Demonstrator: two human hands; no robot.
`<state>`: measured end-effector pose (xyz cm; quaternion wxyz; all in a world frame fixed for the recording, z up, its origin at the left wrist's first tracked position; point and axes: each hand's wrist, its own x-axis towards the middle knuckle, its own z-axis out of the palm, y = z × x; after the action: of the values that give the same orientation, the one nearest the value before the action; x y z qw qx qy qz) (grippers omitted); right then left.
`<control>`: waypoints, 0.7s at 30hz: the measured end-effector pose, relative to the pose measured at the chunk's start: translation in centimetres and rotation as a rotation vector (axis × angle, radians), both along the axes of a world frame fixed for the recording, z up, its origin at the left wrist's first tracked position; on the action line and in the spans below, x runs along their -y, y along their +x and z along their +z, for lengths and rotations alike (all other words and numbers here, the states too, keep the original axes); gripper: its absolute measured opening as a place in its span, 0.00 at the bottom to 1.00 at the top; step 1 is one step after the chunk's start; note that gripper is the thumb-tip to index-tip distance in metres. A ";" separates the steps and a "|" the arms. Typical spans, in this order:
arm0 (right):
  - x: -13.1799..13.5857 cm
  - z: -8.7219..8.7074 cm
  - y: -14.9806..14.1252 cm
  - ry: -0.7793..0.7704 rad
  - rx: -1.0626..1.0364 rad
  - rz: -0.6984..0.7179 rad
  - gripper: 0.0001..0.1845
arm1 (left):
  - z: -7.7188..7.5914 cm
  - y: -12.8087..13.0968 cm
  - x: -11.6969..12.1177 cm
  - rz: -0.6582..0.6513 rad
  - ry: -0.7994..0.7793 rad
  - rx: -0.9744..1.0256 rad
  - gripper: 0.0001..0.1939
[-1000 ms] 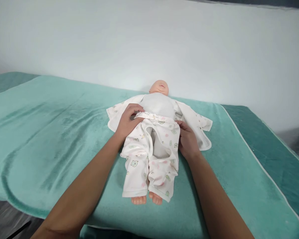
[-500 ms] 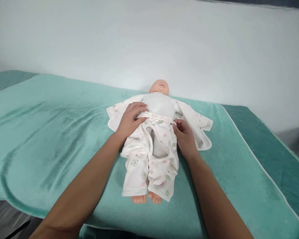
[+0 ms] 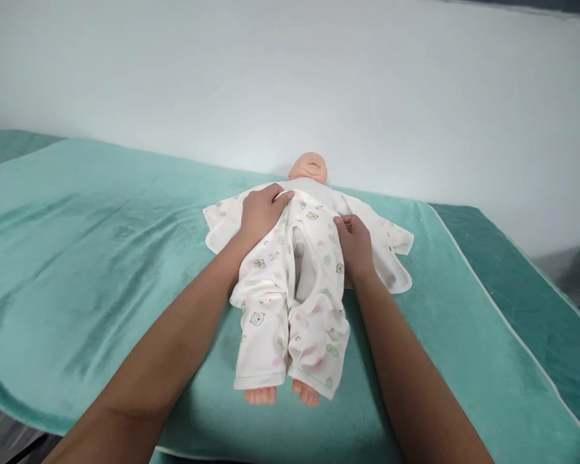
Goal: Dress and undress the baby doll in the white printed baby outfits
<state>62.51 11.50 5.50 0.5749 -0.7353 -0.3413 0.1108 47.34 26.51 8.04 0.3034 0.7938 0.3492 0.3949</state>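
A baby doll [image 3: 309, 169] lies on its back, feet toward me. White printed baby pants [image 3: 263, 309] cover its legs, with an opening at the crotch and the toes showing below the cuffs. My left hand [image 3: 265, 212] pinches the waistband at the doll's upper belly, thumb on top. At the other side of the waistband, my right hand [image 3: 355, 245] is closed on the fabric between thumb and fingers. Beneath the doll a white baby shirt [image 3: 391, 267] is spread open, its sleeves stretched out to both sides.
A turquoise blanket [image 3: 101, 258] with soft folds covers the surface under the doll. Darker green cloth [image 3: 526, 290] shows at the right. Behind the doll's head rises a white wall [image 3: 222, 77]. Grey floor [image 3: 4, 432] appears at the lower left.
Both hands have moved up toward the doll's chest, drawing the waistband higher over the belly. The left fingers have closed on the waistband. The doll's feet have shifted slightly toward me.
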 end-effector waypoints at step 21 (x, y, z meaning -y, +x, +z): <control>-1.4 -1.1 1.1 0.007 -0.101 -0.064 0.17 | 0.2 -1.5 0.6 -0.053 -0.519 0.121 0.20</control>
<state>63.63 12.93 4.39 0.5973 -0.7373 -0.2885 0.1282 45.88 25.95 8.25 0.5272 0.6733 0.3989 0.3310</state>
